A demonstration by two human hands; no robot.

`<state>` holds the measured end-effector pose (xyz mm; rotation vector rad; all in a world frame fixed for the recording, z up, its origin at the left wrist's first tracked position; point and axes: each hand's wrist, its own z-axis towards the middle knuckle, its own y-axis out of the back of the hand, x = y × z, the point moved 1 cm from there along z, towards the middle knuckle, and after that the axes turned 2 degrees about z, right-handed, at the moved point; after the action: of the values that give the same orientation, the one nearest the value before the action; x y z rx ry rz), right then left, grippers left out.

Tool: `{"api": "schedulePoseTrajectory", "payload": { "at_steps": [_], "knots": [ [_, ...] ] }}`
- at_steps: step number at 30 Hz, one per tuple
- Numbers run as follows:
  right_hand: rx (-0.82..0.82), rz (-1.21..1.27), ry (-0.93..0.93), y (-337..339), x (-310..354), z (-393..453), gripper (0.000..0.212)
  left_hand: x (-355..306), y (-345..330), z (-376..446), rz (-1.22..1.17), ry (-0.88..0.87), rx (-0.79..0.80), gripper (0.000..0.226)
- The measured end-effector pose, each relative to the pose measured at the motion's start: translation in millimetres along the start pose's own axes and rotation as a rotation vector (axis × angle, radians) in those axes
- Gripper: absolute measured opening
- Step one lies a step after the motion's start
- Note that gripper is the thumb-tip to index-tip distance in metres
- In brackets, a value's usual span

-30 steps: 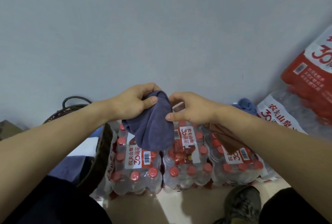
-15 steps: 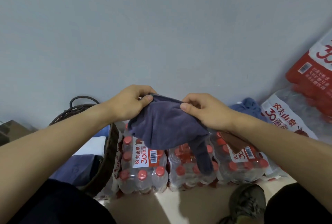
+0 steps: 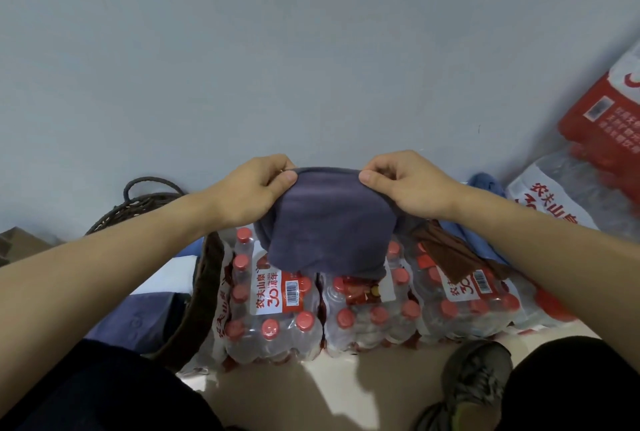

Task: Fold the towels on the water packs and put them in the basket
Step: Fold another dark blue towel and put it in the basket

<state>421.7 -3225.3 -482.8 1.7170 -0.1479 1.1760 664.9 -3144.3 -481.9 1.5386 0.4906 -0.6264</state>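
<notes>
Left hand (image 3: 252, 188) and right hand (image 3: 408, 185) each pinch a top corner of the grey towel (image 3: 329, 226), now spread wider than a second ago above the water packs (image 3: 277, 313): ready for folding. Basket (image 3: 204, 278), lower left, holds blue cloth.

Purple-grey towel (image 3: 329, 223) hanging above water packs (image 3: 363, 309), unfolded.

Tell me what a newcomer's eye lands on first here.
First, the purple towel at centre, stretched between the left hand and right hand, each pinching a top corner. Below it stand water packs with red caps. A dark wicker basket sits to their left.
</notes>
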Motion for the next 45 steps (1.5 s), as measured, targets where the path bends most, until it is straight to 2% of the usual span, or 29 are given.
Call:
{"api": "schedulePoseTrajectory", "payload": {
  "at_steps": [5, 11, 13, 16, 18, 19, 22, 23, 24, 27, 29, 31, 34, 36, 38, 40, 43, 45],
  "knots": [
    [0.079, -0.052, -0.026, 2, -11, -3, 0.033, 7, 8, 6, 0.007, 0.024, -0.095, 0.027],
    [0.44, -0.316, -0.258, 11, -27, -10, 0.028, 14, 17, 4, 0.037, 0.072, -0.163, 0.028],
    [0.473, -0.17, -0.36, 16, -29, -12, 0.028, 16, 17, 3, 0.047, 0.113, -0.142, 0.027],
    [0.435, 0.076, -0.429, 23, -27, -15, 0.028, 19, 18, 2, 0.083, 0.17, -0.081, 0.026],
    [0.382, 0.153, -0.443, 27, -26, -16, 0.027, 22, 19, -2, 0.104, 0.185, 0.025, 0.025],
    [0.349, 0.184, -0.443, 28, -25, -16, 0.024, 22, 18, -3, 0.108, 0.181, 0.129, 0.023],
    [0.21, 0.421, -0.437, 30, -14, -11, 0.019, 23, 8, -12, 0.044, 0.229, 0.553, 0.011],
    [0.169, 0.514, -0.426, 29, -8, -10, 0.017, 22, 4, -15, 0.028, 0.256, 0.643, 0.018],
    [0.14, 0.582, -0.41, 26, -2, -8, 0.016, 22, -1, -16, 0.015, 0.268, 0.665, 0.028],
    [0.161, 0.631, -0.349, 12, 16, -7, 0.015, 11, -11, -9, -0.089, 0.242, 0.472, 0.057],
    [0.227, 0.565, -0.275, 3, 24, -10, 0.018, 1, -20, -4, -0.197, 0.181, 0.352, 0.06],
    [0.291, 0.371, -0.173, 1, 32, -13, 0.026, -7, -31, 1, -0.25, 0.126, 0.343, 0.047],
    [0.32, 0.14, -0.107, 1, 41, -14, 0.029, -18, -39, 3, -0.272, 0.088, 0.323, 0.013],
    [0.269, 0.073, -0.115, 2, 42, -14, 0.026, -21, -38, 6, -0.248, 0.075, 0.246, 0.008],
    [0.197, 0.07, -0.178, 1, 40, -13, 0.021, -23, -37, 8, -0.192, 0.053, 0.172, 0.007],
    [0.152, 0.152, -0.336, -3, 37, -11, 0.019, -25, -39, 9, -0.184, 0.071, 0.112, 0.009],
    [0.138, 0.373, -0.575, -10, 34, -10, 0.043, -31, -47, 9, -0.267, 0.106, 0.046, 0.017],
    [0.097, 0.484, -0.591, -15, 33, -8, 0.041, -38, -52, 9, -0.306, 0.076, 0.04, 0.019]
  ]
}}
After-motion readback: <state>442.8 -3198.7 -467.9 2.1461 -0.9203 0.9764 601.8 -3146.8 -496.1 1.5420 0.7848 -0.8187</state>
